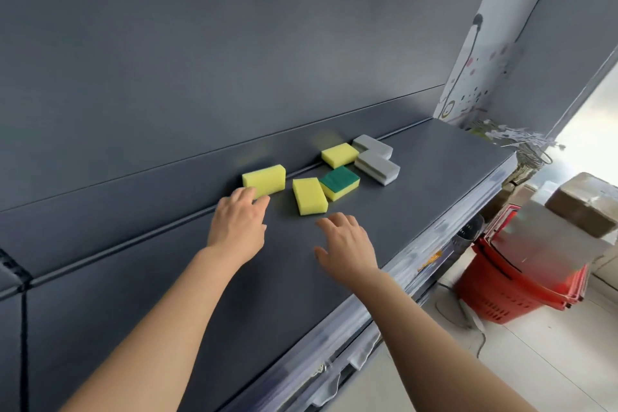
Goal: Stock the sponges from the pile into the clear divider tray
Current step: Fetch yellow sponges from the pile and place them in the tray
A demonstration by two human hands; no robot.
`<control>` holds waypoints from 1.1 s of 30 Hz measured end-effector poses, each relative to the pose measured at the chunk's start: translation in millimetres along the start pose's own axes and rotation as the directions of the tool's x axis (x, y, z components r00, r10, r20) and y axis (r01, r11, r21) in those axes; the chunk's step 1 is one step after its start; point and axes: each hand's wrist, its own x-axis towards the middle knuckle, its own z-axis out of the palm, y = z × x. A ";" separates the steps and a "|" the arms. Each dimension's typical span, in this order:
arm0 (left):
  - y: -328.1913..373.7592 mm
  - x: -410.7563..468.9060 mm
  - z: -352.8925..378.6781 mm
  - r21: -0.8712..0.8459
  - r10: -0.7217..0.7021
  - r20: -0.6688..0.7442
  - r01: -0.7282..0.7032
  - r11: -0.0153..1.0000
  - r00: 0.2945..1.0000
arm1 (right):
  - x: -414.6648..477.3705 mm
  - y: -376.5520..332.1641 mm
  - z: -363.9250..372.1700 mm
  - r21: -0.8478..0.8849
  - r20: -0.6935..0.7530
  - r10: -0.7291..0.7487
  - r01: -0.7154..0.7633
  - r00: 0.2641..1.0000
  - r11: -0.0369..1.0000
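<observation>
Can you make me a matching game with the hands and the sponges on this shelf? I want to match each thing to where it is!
Things
1. left hand
2. right hand
3. green-topped sponge
4. grey sponges

Places
A. farthest right of all the sponges
B. fingertips at the leftmost yellow sponge
C. spread open above the shelf, holding nothing
D. between a yellow sponge and a grey one

Pairs: 1-B, 2-C, 3-D, 4-A
</observation>
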 end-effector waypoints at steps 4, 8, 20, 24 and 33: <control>-3.9 43.7 17.5 0.016 -0.019 0.004 0.019 1.000 1.000 | 38.2 6.9 6.2 0.000 0.036 -0.028 0.028 0.999 1.000; -5.6 69.4 33.4 0.005 -0.089 0.070 0.089 0.996 0.994 | 65.4 14.0 15.6 0.030 0.127 -0.080 0.077 0.989 0.997; 6.5 62.2 41.0 0.111 -0.233 0.020 0.229 0.967 0.972 | 91.3 18.3 20.7 0.316 0.111 -0.007 -0.028 0.994 0.948; 21.3 47.5 37.4 0.063 -0.274 0.052 0.271 0.961 0.960 | 85.2 22.7 19.7 0.365 0.184 -0.008 -0.060 0.983 0.929; 48.2 -11.5 9.7 -0.158 -0.458 0.030 0.456 0.876 0.889 | 59.2 17.1 18.6 0.530 0.184 -0.029 -0.074 0.983 0.845</control>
